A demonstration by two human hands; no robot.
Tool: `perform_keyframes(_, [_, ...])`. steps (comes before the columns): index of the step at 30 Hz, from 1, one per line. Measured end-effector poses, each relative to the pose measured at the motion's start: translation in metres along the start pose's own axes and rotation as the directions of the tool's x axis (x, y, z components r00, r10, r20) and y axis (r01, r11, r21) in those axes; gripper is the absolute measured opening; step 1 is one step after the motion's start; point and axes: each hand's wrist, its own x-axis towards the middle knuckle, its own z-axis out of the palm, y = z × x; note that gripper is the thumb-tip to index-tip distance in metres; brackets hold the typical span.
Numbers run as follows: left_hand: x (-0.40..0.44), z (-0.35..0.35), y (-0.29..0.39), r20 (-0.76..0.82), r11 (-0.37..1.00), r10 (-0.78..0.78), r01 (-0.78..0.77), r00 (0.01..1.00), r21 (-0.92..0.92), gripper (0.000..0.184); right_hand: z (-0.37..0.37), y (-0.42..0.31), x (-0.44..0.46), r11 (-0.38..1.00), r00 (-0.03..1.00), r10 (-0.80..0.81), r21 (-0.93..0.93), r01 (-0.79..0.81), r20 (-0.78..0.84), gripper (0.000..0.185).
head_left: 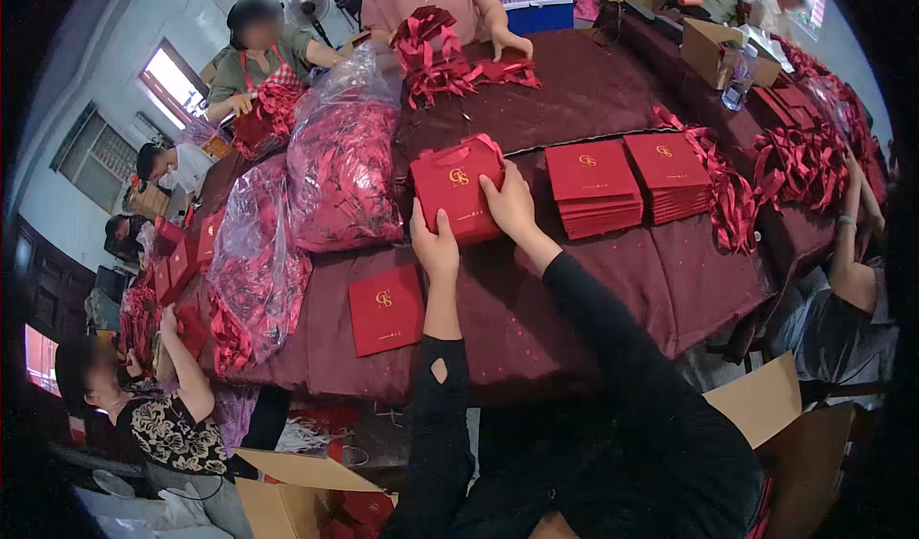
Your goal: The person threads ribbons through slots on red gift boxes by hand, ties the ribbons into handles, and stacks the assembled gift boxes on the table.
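Observation:
Between my two hands is a stack of red paper gift bags [450, 190] with gold lettering and a ribbon at the top. My left hand [437, 244] grips its lower left side, thumb on the front. On the right edge, my right hand [509, 199] is closed with its thumb over the front. A single flat red bag [386, 311] lies on the cloth nearer to me, left of my forearm. To the right sit two neat piles, one red bag stack [593, 187] and another red bag stack [667, 175], beside loose red ribbons [732, 204].
Clear plastic sacks full of red ribbon, a large sack [347, 170] and a smaller sack [257, 261], stand at the left. Co-workers sit or stand around the dark red tablecloth [565, 300]. Cardboard boxes, including an open box [287, 472], are below. A water bottle [739, 78] stands at the right.

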Motion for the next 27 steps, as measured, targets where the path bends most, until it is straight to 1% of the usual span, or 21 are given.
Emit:
perform_keyframes(1, [0.002, 0.001, 0.001, -0.026, 1.000, -0.010, 0.010, 1.000, 0.017, 0.050, 0.002, 0.000, 0.002, 1.000, 1.000, 0.000, 0.000, 0.000, 0.002, 0.054])
perform_keyframes(3, [0.005, 0.004, 0.000, -0.051, 0.999, -0.025, 0.027, 0.998, 0.035, 0.049, 0.008, 0.002, 0.003, 0.994, 0.998, 0.070, -0.088, -0.070, -0.001, 0.052])
perform_keyframes(4, [0.005, 0.006, -0.002, -0.049, 0.996, -0.007, 0.011, 0.999, 0.094, 0.048, 0.011, 0.003, 0.002, 0.993, 0.997, 0.073, -0.091, -0.072, 0.001, 0.052])
perform_keyframes(5, [0.004, 0.008, -0.004, -0.047, 0.989, 0.012, -0.005, 0.999, 0.150, 0.048, 0.014, 0.005, 0.000, 0.993, 0.999, 0.045, -0.107, -0.047, -0.027, 0.052])
perform_keyframes(7, [0.001, 0.006, 0.000, -0.032, 0.987, 0.015, -0.009, 0.999, 0.157, 0.048, 0.013, 0.004, -0.003, 0.992, 0.998, 0.017, -0.124, -0.023, -0.054, 0.052])
perform_keyframes(9, [0.000, 0.004, 0.002, -0.020, 0.986, 0.021, -0.017, 1.000, 0.167, 0.049, 0.009, 0.003, -0.003, 0.989, 0.998, 0.063, -0.132, -0.061, 0.007, 0.053])
perform_keyframes(10, [0.000, 0.004, 0.003, -0.026, 0.986, 0.030, -0.025, 0.999, 0.167, 0.049, 0.009, 0.003, -0.004, 0.989, 0.998, 0.064, -0.132, -0.062, 0.008, 0.053])
perform_keyframes(12, [-0.003, 0.004, 0.004, -0.029, 0.985, 0.037, -0.031, 0.999, 0.167, 0.050, 0.010, 0.004, -0.005, 0.995, 0.997, 0.077, -0.065, -0.078, -0.021, 0.056])
perform_keyframes(13, [-0.003, 0.004, 0.004, -0.040, 0.986, 0.038, -0.031, 0.998, 0.162, 0.051, 0.010, 0.005, -0.006, 0.995, 0.997, 0.078, -0.065, -0.079, -0.021, 0.056])
perform_keyframes(15, [-0.004, 0.004, 0.007, -0.050, 0.987, 0.041, -0.032, 0.998, 0.156, 0.052, 0.008, 0.006, -0.006, 0.998, 0.999, 0.037, 0.055, -0.035, -0.027, 0.057])
perform_keyframes(17, [-0.004, 0.003, 0.010, -0.055, 0.990, 0.005, 0.002, 0.998, 0.141, 0.053, 0.005, 0.006, -0.007, 0.996, 0.999, 0.041, 0.080, -0.039, -0.020, 0.057])
perform_keyframes(21, [-0.005, 0.004, 0.006, -0.045, 0.991, 0.030, -0.023, 0.999, 0.135, 0.054, 0.003, 0.007, -0.007, 0.987, 0.999, 0.036, 0.155, -0.031, -0.033, 0.058])
perform_keyframes(24, [-0.005, 0.006, 0.003, -0.055, 0.990, 0.053, -0.045, 0.997, 0.137, 0.055, 0.001, 0.005, -0.008, 0.987, 0.998, 0.058, 0.154, -0.053, -0.025, 0.059])
perform_keyframes(27, [-0.005, 0.006, 0.005, -0.050, 0.993, 0.032, -0.026, 0.998, 0.113, 0.054, 0.002, 0.007, -0.009, 0.988, 0.998, 0.048, 0.151, -0.043, -0.028, 0.057])
